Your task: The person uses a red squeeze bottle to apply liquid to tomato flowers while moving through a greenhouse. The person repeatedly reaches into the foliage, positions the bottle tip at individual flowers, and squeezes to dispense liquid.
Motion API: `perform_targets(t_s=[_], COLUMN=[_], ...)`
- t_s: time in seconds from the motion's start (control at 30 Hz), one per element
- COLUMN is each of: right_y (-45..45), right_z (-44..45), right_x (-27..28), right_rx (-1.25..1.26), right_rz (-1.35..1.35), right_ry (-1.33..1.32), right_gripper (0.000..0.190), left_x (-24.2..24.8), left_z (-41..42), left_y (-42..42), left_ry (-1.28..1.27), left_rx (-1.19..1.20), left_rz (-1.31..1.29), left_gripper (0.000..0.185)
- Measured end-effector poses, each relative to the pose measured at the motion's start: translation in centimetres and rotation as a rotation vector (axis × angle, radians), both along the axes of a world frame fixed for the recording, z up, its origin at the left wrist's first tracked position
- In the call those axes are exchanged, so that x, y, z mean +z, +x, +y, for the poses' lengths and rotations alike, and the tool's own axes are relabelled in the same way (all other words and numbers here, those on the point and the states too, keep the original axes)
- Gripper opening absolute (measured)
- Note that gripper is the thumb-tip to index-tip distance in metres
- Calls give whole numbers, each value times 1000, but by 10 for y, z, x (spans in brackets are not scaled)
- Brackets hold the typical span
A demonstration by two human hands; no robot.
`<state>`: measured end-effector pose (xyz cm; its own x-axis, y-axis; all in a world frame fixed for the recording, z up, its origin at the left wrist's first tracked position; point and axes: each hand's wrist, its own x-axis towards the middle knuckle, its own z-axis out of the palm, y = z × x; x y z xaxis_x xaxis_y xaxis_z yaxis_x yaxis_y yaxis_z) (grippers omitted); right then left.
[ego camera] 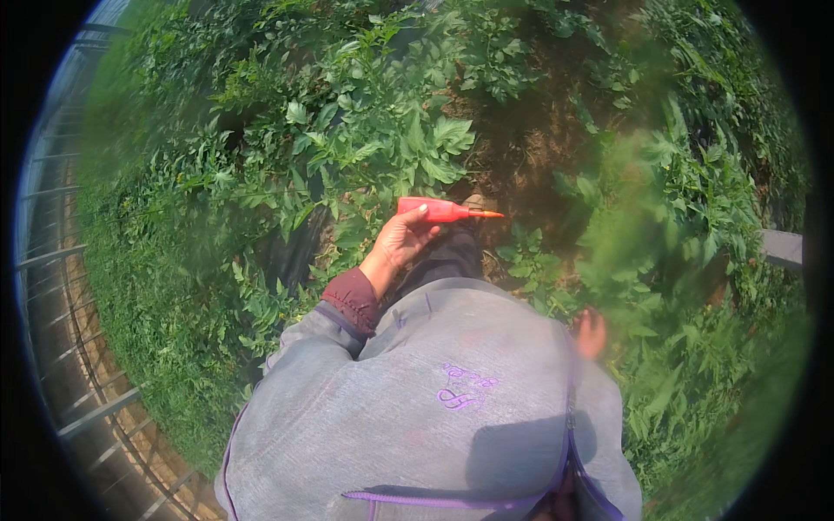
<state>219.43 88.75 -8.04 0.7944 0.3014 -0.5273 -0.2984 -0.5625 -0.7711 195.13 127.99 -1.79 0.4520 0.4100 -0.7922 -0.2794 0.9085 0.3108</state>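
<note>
My left hand (401, 241) is shut around a red plastic squeeze bottle (433, 210), its thumb on top. The bottle lies nearly level, and its narrow orange-tipped nozzle (485, 213) points right, above the soil path. Lower right, beside the grey jacket, my right hand (589, 333) shows only in part and blurred; whether it holds anything cannot be told. Leafy green plants (417, 146), which look like tomato plants, stand just beyond the bottle.
Rows of leafy plants (677, 169) flank a brown soil path (528, 150). Black plastic film (293, 251) shows between leaves at left. A metal greenhouse frame (98, 411) curves along the far left. A grey bar (782, 248) juts in at right.
</note>
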Motion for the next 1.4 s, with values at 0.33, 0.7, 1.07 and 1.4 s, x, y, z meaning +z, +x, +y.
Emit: perform_targets(t_s=[0.33, 0.7, 1.07, 1.4], right_y=[38, 40, 123, 3], right_z=[135, 152, 464, 685], right_x=[42, 26, -11, -100], right_rx=[-4, -110, 1085, 1110], right_rz=[-26, 61, -18, 73], right_ry=[201, 114, 27, 235], right_gripper=[25, 30, 31, 28], left_x=[10, 11, 73, 91], left_z=[86, 139, 119, 80], left_y=[20, 58, 17, 35], left_ry=[29, 30, 172, 219], left_rx=[9, 30, 559, 882], left_rz=[-128, -205, 24, 280], left_gripper=[31, 33, 35, 31])
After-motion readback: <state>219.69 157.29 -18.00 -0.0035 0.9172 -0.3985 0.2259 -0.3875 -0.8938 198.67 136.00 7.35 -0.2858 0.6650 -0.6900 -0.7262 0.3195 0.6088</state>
